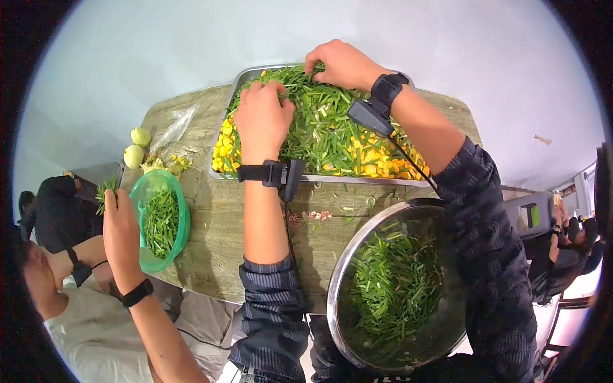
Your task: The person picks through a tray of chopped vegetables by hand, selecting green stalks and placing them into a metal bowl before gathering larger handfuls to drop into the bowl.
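A metal tray [306, 179] holds a layer of chopped green stalks [319, 118] over diced yellow pieces [377, 156]. Both my hands are at the tray's far side. My left hand [265, 118] is closed, its fingers curled down into the greens at the left; the fingertips are partly hidden. Farther back and to the right, my right hand [348, 64] pinches some greens between thumb and fingers near the far rim. Close to my body, below my right forearm, a large steel bowl [333, 300] contains more cut greens [396, 281].
At the left, a co-worker's hand [121, 226] holds greens beside a green plastic basket [183, 223] of cut stalks. Two pale round fruits or vegetables [134, 156] and a clear plastic bag [179, 127] lie on the wooden table [217, 255]. Other people [568, 242] are at the far right.
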The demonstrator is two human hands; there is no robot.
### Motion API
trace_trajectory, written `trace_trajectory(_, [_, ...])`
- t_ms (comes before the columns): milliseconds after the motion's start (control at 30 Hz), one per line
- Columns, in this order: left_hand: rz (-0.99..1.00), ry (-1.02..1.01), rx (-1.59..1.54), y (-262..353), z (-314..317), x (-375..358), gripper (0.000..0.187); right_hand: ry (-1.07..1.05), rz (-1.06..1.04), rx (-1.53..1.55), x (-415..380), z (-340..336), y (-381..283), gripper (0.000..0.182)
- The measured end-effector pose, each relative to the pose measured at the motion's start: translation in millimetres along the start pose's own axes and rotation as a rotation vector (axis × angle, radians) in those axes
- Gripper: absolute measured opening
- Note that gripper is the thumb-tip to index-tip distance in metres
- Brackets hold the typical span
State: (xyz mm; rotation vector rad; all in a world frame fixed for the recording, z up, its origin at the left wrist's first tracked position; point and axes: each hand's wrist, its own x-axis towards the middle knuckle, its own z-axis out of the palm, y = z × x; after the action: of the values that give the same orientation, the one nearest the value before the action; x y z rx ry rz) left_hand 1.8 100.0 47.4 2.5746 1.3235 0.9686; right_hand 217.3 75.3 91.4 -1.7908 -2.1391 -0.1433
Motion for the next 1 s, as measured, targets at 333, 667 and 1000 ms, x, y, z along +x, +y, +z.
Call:
trace_trajectory(333, [0.119,-0.011,0.010,-3,8,1,0.022,-0.025,0.064,0.084,-11,-33,-14,0.030])
trace_trajectory(667, [0.124,0.133,-0.127,9,-2,1,0.023,-0.016,0.058,0.275,-13,-27,-10,0.035])
trace_trajectory(1000, [0.198,0.032,-0.093,5,20,2,0.021,-0.135,0.161,0.396,-22,-30,-14,0.035])
